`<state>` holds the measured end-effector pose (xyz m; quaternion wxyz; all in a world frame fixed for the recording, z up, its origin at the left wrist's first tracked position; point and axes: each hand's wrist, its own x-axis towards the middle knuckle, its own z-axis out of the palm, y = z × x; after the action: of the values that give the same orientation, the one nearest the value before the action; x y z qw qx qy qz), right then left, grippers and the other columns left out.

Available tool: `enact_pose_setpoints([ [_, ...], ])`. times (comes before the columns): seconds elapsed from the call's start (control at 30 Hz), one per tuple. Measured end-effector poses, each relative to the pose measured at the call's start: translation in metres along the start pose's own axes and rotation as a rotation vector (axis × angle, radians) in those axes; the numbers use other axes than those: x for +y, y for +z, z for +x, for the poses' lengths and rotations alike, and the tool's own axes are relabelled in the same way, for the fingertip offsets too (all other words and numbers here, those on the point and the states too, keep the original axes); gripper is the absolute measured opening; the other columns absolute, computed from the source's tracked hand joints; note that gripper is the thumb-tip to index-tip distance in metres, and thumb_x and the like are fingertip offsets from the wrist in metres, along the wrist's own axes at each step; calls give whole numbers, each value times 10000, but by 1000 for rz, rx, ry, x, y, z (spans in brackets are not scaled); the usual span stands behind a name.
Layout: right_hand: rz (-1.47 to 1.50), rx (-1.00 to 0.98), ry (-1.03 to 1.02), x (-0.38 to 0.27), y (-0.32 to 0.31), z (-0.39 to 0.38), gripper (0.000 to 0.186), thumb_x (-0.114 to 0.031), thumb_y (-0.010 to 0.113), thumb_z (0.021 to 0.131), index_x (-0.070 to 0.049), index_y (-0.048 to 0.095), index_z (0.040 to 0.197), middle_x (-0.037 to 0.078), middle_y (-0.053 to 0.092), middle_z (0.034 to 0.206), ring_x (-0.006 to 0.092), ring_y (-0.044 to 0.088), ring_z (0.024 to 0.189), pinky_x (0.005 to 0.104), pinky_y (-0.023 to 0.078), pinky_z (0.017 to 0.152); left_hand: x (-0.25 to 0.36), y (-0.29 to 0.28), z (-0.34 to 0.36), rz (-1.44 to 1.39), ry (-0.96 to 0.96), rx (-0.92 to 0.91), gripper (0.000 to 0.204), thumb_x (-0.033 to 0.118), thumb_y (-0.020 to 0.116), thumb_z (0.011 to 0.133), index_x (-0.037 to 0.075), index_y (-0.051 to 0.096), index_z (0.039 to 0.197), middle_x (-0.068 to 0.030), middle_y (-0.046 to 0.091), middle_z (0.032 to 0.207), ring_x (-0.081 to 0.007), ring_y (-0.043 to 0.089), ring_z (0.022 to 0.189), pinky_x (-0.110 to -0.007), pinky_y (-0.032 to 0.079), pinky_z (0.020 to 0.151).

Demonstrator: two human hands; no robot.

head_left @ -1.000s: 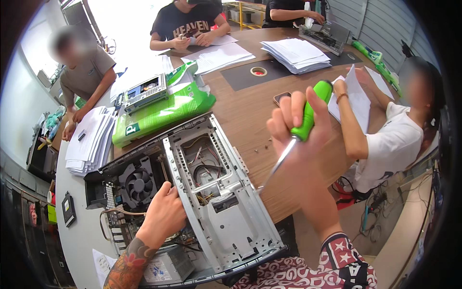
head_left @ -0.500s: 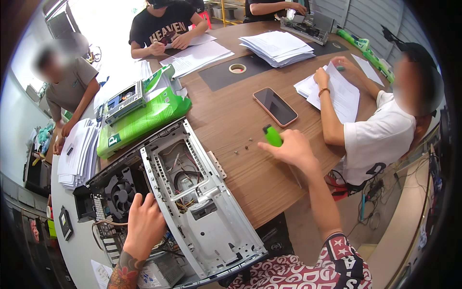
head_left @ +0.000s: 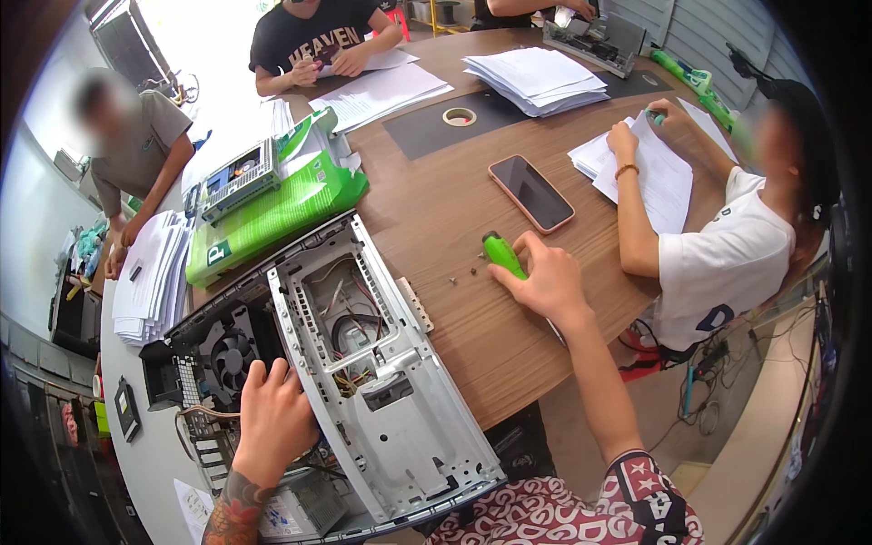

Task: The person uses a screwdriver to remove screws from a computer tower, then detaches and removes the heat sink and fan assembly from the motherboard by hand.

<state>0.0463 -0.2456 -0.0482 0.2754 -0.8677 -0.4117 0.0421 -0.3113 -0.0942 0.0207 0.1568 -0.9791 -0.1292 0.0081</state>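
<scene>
An opened desktop computer case [head_left: 400, 436] lies in front of me, its silvery metal frame and inner wires exposed. My left hand [head_left: 277, 413] is over the case's inside, fingers curled beside the frame's left rail; what they hold, if anything, is hidden. A black fan [head_left: 232, 354] sits just beyond those fingers. My right hand [head_left: 549, 277] is above the wooden table, closed around a screwdriver [head_left: 502, 254] with a bright green handle. Its thin shaft shows below the hand, pointing toward me. A few small screws [head_left: 454, 281] lie on the table left of the handle.
A phone [head_left: 532, 193] lies beyond my right hand. Left of it are a tape roll [head_left: 460, 117] and a green paper pack [head_left: 272, 222] bearing a metal drive unit [head_left: 238, 181]. Paper stacks [head_left: 536, 80] stand farther off. A person in white [head_left: 727, 245] handles sheets at right; others work around the table.
My right hand has shifted slightly left, and the screwdriver handle has tilted with it. The left hand keeps its place at the case. The view has shifted a little.
</scene>
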Motion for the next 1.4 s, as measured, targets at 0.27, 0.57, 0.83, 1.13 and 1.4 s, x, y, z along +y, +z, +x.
enact_pose_setpoints([
  [0.27, 8, 56, -87, 9, 10, 2, 444, -506, 769, 857, -90, 655, 964, 140, 733, 800, 358, 722, 759, 480, 539, 689, -2, 1, -2, -19, 7, -107, 178, 154, 733, 676, 133, 735, 852, -23, 627, 892, -207, 551, 893, -368, 392, 842],
  [0.57, -2, 9, -60, 2, 3, 2, 498, -557, 756, 866, -80, 657, 965, 125, 744, 833, 324, 734, 794, 460, 543, 701, -10, 2, -4, -68, 74, -117, 173, 172, 737, 676, 100, 730, 834, -46, 644, 899, -225, 560, 882, -375, 396, 815],
  [0.83, 218, 503, -253, -7, -9, 15, 338, -393, 790, 896, -79, 664, 910, 44, 601, 660, 230, 601, 604, 363, 505, 624, -7, 7, -9, -147, -5, 11, 132, 127, 724, 665, 87, 677, 782, -47, 587, 826, -238, 551, 840, -407, 400, 801],
  [1.13, 625, 782, 402, 165, -220, 208, 470, -494, 707, 910, -30, 684, 842, 37, 604, 596, 159, 581, 562, 344, 468, 534, -16, 10, -6, -270, -66, 1, 154, 101, 703, 649, 83, 653, 794, -45, 577, 773, -255, 525, 787, -410, 384, 765],
  [1.4, 207, 315, 723, 305, -214, 251, 659, -631, 667, 849, -14, 750, 1068, 160, 738, 961, 282, 730, 764, 446, 602, 616, -8, 11, -13, -151, -86, -83, 239, 223, 763, 658, 120, 732, 871, -30, 671, 849, -240, 570, 874, -434, 382, 820],
])
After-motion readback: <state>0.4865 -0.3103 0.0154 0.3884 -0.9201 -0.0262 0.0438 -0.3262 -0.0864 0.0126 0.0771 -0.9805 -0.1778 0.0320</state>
